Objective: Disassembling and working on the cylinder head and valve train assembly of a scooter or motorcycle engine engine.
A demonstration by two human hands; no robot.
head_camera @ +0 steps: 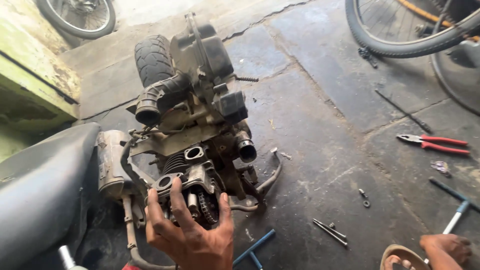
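Note:
A grimy scooter engine (200,125) with its rear tyre (152,57) and black air box lies on the concrete floor. My left hand (190,232) grips its near end, fingers spread over the cylinder head (187,175), thumb beside the exposed cam chain sprocket (207,207). My right hand (445,247) is low at the right edge, fingers curled, at the lower end of a T-handle wrench (457,212). Whether it grips the shaft is hidden. A sandalled foot (400,257) is just left of that hand.
Red-handled pliers (435,143) lie to the right, long bolts (330,231) and small nuts (364,197) in front of the engine, a blue T-wrench (255,247) by my left hand. A black scooter seat (40,190) fills the left. Bicycle wheels (400,30) stand behind.

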